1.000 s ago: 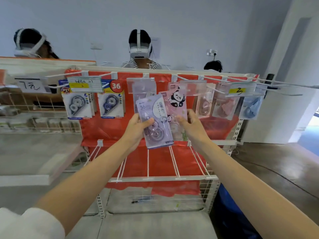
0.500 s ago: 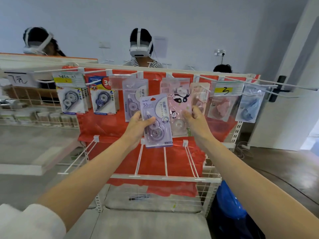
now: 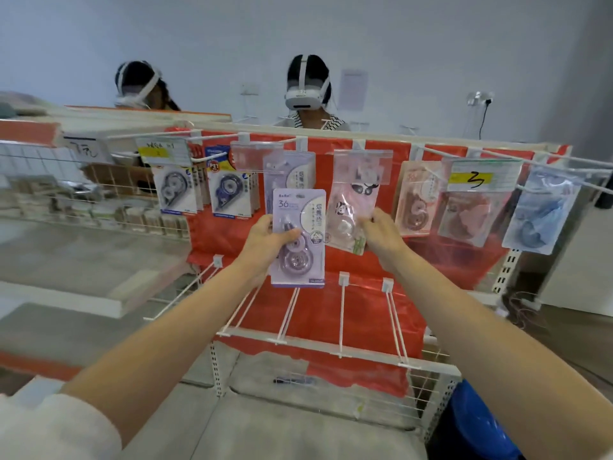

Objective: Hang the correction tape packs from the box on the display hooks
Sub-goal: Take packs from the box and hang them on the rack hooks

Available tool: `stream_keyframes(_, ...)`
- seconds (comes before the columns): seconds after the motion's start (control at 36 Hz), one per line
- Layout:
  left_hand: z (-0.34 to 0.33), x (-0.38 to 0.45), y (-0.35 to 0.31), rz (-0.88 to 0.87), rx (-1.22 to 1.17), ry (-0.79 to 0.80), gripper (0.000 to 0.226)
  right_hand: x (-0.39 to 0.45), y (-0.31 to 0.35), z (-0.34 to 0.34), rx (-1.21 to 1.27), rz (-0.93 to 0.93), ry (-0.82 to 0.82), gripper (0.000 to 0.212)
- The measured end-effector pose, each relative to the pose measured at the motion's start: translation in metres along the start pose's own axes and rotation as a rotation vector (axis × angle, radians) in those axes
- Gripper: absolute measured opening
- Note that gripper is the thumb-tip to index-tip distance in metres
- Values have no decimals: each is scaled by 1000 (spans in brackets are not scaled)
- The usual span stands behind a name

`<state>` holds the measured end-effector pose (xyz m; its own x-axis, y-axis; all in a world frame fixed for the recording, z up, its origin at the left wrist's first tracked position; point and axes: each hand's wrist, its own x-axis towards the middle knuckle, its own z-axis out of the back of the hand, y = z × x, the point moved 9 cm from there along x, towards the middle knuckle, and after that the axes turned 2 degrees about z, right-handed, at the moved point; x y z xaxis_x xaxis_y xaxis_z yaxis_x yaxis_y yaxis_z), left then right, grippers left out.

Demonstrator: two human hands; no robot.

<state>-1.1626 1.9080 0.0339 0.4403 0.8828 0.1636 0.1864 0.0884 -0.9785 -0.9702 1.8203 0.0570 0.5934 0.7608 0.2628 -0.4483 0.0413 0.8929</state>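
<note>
We stand in a mock shop: a red-backed display rack (image 3: 381,313) with white wire hooks (image 3: 341,313), carded correction tape packs (image 3: 229,190), handwritten price tags (image 3: 474,179), and headset-wearing people (image 3: 306,91) behind.

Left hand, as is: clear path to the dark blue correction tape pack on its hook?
Probably not yet: the left hand already grips a lilac correction tape pack. Otherwise nothing blocks the dark blue pack.

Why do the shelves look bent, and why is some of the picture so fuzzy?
Head view: the wide-angle lens bows the white shelf rail and the hooks near the edges. The purple pack in the left hand reads fairly sharp; the panda pack that the right hand pinches and the blue pack smear, as from motion. Clear tag covers catch pale glare.
</note>
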Motion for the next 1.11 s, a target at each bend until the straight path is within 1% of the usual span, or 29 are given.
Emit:
stream_keyframes(0.03,2,0,-1,-4,7,-2,31,4,2,1,-8,2,-5,12)
stream_keyframes(0.08,6,-1,-3,-13,5,6,32,15,2,3,-14,-10,-17,18)
stream_keyframes(0.11,8,-1,-4,-17,4,6,28,21,1,4,-21,-9,-26,21)
stream_keyframes(0.19,14,-2,-8,-27,26,-6,18,36,-2,8,-70,-18,-51,17)
stream_keyframes(0.25,18,-1,-10,-36,44,-7,16,41,0,10,-120,-29,-65,29)
stream_keyframes(0.36,22,-2,-11,-34,47,-19,16,46,1,13,-194,-21,-77,36)
stream_keyframes(0.53,19,-2,-3,2,36,-13,19,41,-6,12,-288,-8,-55,31)
stream_keyframes(0.67,5,-2,2,17,-4,37,21,32,-12,12,-496,60,-18,22)
stream_keyframes(0.78,-5,-2,8,34,34,46,22,17,-13,11,-722,171,26,24)
stream_keyframes(0.94,-29,-4,13,53,29,90,21,-9,-11,1,-1013,267,121,29)
stream_keyframes(1.11,-44,-3,16,39,40,113,21,-29,-9,-14,-1069,315,246,27)
